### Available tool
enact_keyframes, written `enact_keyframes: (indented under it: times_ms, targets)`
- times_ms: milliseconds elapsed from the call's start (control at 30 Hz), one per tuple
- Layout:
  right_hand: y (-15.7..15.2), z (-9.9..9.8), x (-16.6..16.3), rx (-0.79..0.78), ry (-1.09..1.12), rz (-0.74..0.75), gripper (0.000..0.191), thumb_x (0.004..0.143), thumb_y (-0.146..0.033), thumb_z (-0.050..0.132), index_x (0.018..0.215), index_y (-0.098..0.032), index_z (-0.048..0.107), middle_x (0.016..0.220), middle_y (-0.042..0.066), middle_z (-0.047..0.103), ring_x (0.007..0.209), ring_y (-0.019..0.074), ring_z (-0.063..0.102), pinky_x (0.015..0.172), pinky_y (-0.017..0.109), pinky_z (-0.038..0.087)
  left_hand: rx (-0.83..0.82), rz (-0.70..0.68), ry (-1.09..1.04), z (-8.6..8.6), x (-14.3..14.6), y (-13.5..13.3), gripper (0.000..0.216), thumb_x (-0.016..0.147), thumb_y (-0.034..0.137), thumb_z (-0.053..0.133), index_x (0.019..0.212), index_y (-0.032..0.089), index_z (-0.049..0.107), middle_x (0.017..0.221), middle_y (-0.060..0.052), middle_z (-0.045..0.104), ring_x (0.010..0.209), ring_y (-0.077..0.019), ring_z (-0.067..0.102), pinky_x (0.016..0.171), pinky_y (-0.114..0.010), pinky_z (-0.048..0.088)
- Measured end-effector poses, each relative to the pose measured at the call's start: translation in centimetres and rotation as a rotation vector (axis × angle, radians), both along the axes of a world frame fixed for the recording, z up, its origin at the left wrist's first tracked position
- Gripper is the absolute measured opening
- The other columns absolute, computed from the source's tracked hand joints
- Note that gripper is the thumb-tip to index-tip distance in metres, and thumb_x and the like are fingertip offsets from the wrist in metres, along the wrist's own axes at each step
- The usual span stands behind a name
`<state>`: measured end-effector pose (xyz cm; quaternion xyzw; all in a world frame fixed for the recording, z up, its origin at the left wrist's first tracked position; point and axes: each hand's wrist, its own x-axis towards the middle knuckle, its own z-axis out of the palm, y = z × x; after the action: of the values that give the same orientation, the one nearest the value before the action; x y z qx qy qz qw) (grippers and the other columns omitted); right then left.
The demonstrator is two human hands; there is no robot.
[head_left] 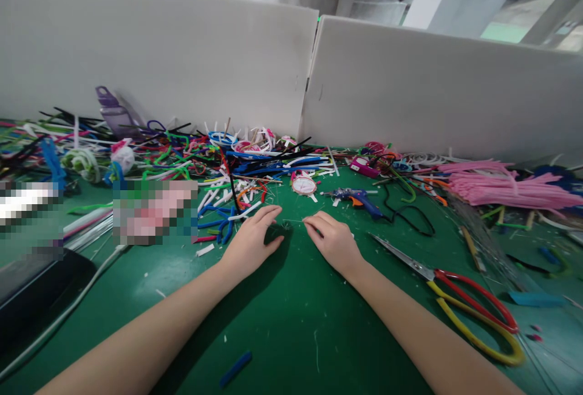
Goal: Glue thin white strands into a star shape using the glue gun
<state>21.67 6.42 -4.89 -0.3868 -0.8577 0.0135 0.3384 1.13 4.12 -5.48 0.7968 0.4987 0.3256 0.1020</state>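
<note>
Landmark: blue glue gun, lying on the green table.

Nearest: a short blue piece, well left of the gun on the near side. Scissors with red and yellow handles lie right of and nearer than the gun, blades pointing back toward it. Black object and white cable far left of the gun.

Hands, both just nearer than the gun. Left hand: well left of it, thumb and fingers wide apart, nothing visible in the grasp. Right hand: just left of it, narrow, fingertips drawn together. Faint fine strand left of the gun, between the hands; can't tell if the right has it pinched.

Blue and white cut pieces beside the left hand, left of the gun. Round white tag left of and slightly beyond it. Pink bundle well right. Purple bottle far left, beyond the gun; grey partition behind everything.
</note>
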Motion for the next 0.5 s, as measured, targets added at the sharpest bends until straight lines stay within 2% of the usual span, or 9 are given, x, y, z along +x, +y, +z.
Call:
enact_keyframes:
  times_ms: [200,500]
  targets:
    - [-0.13,0.28,-0.04,-0.052,0.131,-0.028,0.018,0.087,-0.021,0.043,0.091,-0.018,0.061,0.086,0.005,0.062,0.075,0.0130,0.058,0.065,0.024,0.045,-0.006,0.009,0.013,0.05,-0.05,-0.03,0.048,0.080,0.024,0.053,0.127,0.022,0.039,0.130,-0.006,0.044,0.110,-0.0203,0.052,0.094,-0.035,0.044]
    - [-0.32,0.63,0.07,-0.006,0.260,-0.071,0.015,0.086,-0.023,0.047,0.089,-0.019,0.061,0.077,0.002,0.059,0.055,0.0089,0.048,0.056,0.023,0.041,-0.008,0.007,0.010,0.08,-0.03,-0.09,0.048,0.081,0.024,0.052,0.127,0.022,0.039,0.130,-0.007,0.044,0.104,-0.0188,0.055,0.092,-0.035,0.045]
